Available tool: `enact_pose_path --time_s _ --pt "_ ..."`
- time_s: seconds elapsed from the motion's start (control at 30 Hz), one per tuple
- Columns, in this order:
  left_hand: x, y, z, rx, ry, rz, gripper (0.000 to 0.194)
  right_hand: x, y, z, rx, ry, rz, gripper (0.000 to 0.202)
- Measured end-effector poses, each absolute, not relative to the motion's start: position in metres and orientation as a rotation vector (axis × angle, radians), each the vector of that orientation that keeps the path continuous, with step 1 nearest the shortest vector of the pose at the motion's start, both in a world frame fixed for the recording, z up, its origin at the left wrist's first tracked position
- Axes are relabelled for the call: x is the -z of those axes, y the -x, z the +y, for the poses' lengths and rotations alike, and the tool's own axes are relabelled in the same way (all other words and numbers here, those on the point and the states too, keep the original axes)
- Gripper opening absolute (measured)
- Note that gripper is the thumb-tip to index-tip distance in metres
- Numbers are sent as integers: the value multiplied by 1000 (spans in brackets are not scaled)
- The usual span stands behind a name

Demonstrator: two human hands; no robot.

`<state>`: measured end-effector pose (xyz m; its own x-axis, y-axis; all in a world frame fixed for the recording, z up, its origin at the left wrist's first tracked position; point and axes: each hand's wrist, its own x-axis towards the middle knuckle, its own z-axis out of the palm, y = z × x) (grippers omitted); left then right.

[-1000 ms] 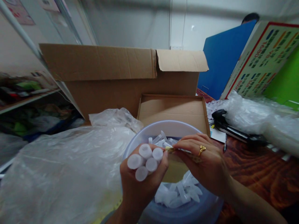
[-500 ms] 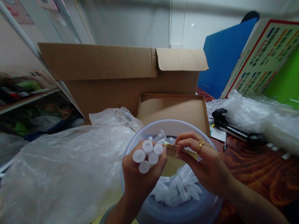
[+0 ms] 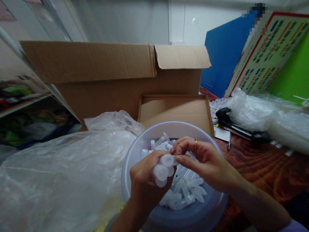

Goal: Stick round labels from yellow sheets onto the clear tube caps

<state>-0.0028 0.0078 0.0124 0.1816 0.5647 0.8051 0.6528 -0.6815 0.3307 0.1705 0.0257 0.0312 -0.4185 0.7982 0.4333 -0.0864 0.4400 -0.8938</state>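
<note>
My left hand (image 3: 147, 177) is closed around a bundle of several translucent plastic tubes (image 3: 161, 172), their round ends facing up toward me. Beside it, my right hand (image 3: 205, 159) has thumb and fingers pinched at the bundle's right edge; what they hold, if anything, is hidden. Both hands are over a pale blue round basin (image 3: 183, 222). Inside the basin, loose white tubes (image 3: 187, 193) lie in a heap near the front, and others lie behind my hands.
Behind the basin are a shallow cardboard tray (image 3: 173, 111) and a large open cardboard box (image 3: 108, 93). Plastic sheeting (image 3: 60, 180) spreads at the left. On the wooden table at the right are a black tool (image 3: 241, 129), a pen (image 3: 229, 143) and bagged plastic (image 3: 272, 112).
My left hand has turned the tube bundle, and my right hand has moved in to its edge. The yellowish strip seen between my hands earlier is now mostly hidden. The view has shifted slightly.
</note>
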Motion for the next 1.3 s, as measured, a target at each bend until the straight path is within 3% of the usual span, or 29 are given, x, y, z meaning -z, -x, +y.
enact_pose_path --time_s 0.5,0.6,0.73,0.8,0.97,1.07,1.3 --pt "-13 2 6 1485 2330 -1216 8 -30 -166 21 -991 735 -1750 2" --pt "-12 4 4 1438 2332 -1203 7 -24 -165 23 -984 713 -1689 14" --pt "-12 6 4 1437 2342 -1182 9 -20 -169 29 -1007 621 -1747 55" --pt "-14 5 4 1526 2267 -1293 6 -23 -175 33 -978 605 -1794 64" --pt "-21 -1 5 1844 2005 -1580 8 -33 -185 40 -619 909 -1857 18" --pt "-22 -3 3 1893 1968 -1594 8 -33 -183 41 -588 929 -1913 4" --pt "-22 -6 1 1956 1988 -1625 9 -27 -176 36 -337 835 -1965 15"
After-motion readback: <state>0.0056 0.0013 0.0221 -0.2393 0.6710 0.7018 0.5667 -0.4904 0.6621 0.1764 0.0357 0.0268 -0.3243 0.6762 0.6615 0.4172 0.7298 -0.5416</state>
